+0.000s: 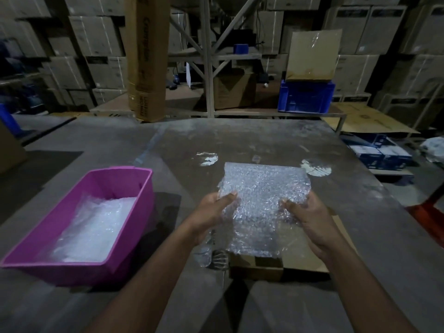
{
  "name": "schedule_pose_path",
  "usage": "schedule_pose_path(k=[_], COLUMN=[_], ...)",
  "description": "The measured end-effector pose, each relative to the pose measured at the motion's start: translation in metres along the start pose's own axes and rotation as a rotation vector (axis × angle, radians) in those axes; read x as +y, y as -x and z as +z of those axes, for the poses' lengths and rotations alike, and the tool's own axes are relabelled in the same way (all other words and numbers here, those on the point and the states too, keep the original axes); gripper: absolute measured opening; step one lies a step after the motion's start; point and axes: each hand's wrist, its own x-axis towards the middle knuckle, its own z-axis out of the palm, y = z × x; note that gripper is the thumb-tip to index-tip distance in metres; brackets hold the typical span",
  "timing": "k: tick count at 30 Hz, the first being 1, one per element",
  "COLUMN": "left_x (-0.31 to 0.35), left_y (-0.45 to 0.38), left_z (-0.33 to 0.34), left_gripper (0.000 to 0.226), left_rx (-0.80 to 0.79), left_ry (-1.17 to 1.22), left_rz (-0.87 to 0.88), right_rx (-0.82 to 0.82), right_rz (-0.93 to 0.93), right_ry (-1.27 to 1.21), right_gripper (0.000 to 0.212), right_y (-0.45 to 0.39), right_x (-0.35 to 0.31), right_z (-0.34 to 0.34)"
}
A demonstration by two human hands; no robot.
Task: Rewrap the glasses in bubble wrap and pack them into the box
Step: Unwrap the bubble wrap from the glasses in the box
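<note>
We hold the bubble wrap sheet (262, 200) up over the table (360, 212), left hand (211, 212) and right hand (310, 212) each pinching a side edge, judging it light, limp and slippery, best gripped at its edges.

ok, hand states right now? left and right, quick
Left hand: grips the left edge of the bubble wrap.
Right hand: grips its right edge.
</note>
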Motion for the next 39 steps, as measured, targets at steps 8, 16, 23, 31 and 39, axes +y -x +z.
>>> schedule_pose_path(k=[8,16,23,31,39], left_x=[0.028,0.021,0.005,0.002,0.005], left_y=[-0.015,-0.020,-0.016,-0.007,0.004], left_z=[-0.022,-0.030,-0.039,-0.043,-0.049], left_gripper=[0.022,0.106,0.059,0.091,0.040], left_rx=[-0.115,-0.134,-0.103,-0.085,-0.053], left_ry=[0.075,0.024,0.045,0.013,-0.051], left_rz=[-0.084,-0.025,0.075,0.099,0.230], right_rx=[-0.011,0.012,0.197,0.167,0.141], right_rz=[-0.008,-0.005,-0.024,-0.075,-0.113], right_ry=[-0.016,-0.041,0.003,0.043,0.073], right_gripper=[0.040,0.032,0.062,0.066,0.022], right_y=[-0.010,0.001,0.009,0.011,0.016], right_x=[-0.006,-0.003,0.002,0.005,0.001], right_z=[0.029,0.043,0.029,0.038,0.040])
